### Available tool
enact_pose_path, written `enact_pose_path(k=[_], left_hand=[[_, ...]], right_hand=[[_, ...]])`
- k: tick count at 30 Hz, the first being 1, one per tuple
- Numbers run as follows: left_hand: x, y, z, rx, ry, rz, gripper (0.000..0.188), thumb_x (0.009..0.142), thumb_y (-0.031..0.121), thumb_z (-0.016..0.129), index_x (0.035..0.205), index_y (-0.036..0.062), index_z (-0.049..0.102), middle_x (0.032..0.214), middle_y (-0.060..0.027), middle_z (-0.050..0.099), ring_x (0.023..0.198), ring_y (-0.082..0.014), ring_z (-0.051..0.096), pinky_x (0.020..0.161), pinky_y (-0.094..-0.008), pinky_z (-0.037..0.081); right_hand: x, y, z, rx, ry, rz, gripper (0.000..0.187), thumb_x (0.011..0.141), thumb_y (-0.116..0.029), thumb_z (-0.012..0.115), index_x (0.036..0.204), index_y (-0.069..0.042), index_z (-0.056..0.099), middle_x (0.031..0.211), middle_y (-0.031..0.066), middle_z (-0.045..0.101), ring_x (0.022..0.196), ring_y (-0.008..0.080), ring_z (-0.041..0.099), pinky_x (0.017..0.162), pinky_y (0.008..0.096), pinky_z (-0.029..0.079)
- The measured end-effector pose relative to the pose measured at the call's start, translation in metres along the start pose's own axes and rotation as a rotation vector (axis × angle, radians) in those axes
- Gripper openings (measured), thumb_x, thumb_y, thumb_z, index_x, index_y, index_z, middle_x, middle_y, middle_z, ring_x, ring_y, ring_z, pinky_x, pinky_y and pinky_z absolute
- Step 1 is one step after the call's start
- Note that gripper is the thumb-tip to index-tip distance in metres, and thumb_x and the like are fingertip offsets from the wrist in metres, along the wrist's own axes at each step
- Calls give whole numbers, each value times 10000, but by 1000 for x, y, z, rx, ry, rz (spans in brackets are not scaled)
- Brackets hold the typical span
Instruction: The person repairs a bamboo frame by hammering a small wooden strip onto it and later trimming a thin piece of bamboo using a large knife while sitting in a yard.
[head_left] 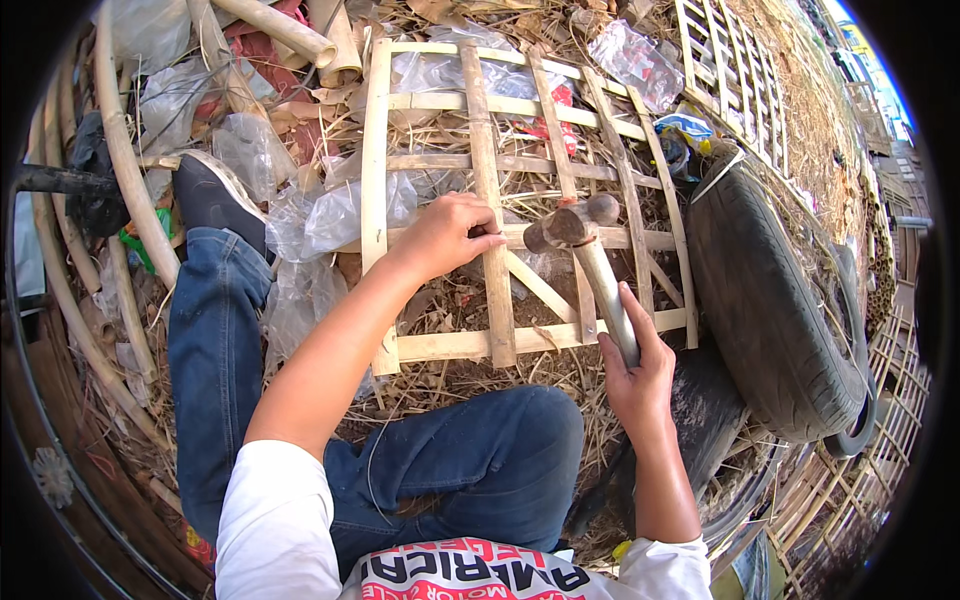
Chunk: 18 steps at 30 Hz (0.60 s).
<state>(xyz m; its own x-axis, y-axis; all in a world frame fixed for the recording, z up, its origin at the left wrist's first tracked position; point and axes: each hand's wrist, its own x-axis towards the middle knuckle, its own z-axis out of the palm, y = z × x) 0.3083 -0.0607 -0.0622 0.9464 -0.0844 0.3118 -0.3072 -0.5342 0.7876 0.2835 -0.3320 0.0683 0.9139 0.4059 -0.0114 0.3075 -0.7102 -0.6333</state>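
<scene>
A lattice panel of pale bamboo slats [490, 297] lies on the littered ground in front of my legs. My left hand [447, 237] rests at one of its upright slats, near the middle. The fingers are curled, with the thumb and fingertips together over the slat's face; whatever is between them is too small or hidden to name. In my right hand [642, 383] is a hammer [607, 292], gripped low on its pale handle. The hammer's rusty head is raised above the panel's right half, apart from my left hand.
A worn black tyre [770, 300] stands close by on the right. Another lattice panel [735, 75] lies at the far right. Bamboo poles [125, 150] run along the left, by my dark shoe [215, 200]. Clear plastic bags [365, 215], straw and dry leaves cover the ground.
</scene>
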Motion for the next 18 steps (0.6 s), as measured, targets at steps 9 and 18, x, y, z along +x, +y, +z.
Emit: enact_pose_path(k=[9,18], left_hand=[[-4,-5,-1,3,0,43,251,743,192,754,736,-16,614,737,-154,631,736,-337,621,721,-408,495],[-4,-9,0,-6,-20,12,225,738,179,751,778,-4,627,783,-147,639,787,-339,622,756,-413,490]], right_hand=[[12,-6,19,-59,-11,-77,538,813,61,634,1324,-71,526,1043,239,652,930,325,671,751,364,522],[17,-14,21,-87,-46,-72,506,808,45,647,1292,-72,553,1014,245,650,911,383,662,741,397,529]])
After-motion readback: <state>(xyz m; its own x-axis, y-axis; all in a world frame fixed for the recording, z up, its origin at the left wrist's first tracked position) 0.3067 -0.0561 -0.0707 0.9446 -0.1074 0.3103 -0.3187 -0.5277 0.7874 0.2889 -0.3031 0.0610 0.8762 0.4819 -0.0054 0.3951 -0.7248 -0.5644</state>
